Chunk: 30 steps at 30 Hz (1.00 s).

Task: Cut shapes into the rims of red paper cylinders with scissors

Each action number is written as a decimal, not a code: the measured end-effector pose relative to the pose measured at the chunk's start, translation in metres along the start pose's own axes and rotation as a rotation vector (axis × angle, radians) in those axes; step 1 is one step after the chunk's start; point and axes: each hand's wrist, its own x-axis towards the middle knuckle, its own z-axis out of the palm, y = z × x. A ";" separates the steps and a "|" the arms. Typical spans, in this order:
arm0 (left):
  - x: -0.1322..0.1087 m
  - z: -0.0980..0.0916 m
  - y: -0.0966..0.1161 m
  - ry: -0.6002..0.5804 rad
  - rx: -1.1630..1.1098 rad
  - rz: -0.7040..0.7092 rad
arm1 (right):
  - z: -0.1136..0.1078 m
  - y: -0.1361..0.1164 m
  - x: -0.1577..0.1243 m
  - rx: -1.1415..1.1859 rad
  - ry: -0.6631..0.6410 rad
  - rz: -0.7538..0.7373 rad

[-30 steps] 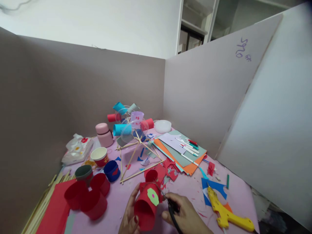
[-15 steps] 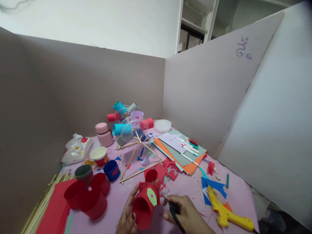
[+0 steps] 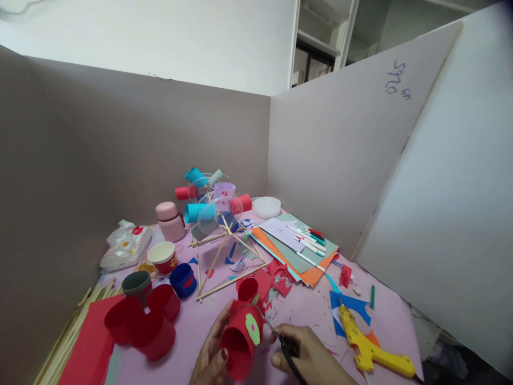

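Note:
My left hand (image 3: 212, 355) is wrapped round a red paper cup (image 3: 240, 342) lying on its side, open end toward me, with a green and pink flower sticker (image 3: 253, 328) on its wall. My right hand (image 3: 312, 358) is closed on a pair of black-handled scissors (image 3: 280, 339). The blades point at the cup's far rim, just right of the sticker. Both hands are low at the front edge of the pink table (image 3: 304, 310).
Red paper tubes (image 3: 140, 326), a blue cup (image 3: 183, 279) and a grey-green cup (image 3: 137, 283) lie left. A stick-and-cup wheel model (image 3: 212, 208) stands behind. Coloured paper sheets with markers (image 3: 298, 246) lie right, a yellow glue gun (image 3: 368, 347) nearer. Partition boards enclose the table.
The cup has turned a little in my left hand, so the sticker faces more to the right. My right hand with the scissors stays close at the rim.

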 end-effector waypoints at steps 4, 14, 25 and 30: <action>-0.001 0.006 0.005 -0.002 0.051 0.003 | -0.001 0.000 -0.002 0.064 -0.020 0.020; 0.003 0.003 0.006 -0.052 0.149 0.042 | 0.001 0.005 -0.005 0.240 0.026 0.053; -0.002 0.014 -0.003 -0.177 0.264 0.023 | 0.019 -0.018 -0.005 0.361 0.108 -0.078; 0.002 0.012 -0.016 -0.131 0.201 0.069 | 0.022 -0.013 -0.005 0.386 0.173 -0.045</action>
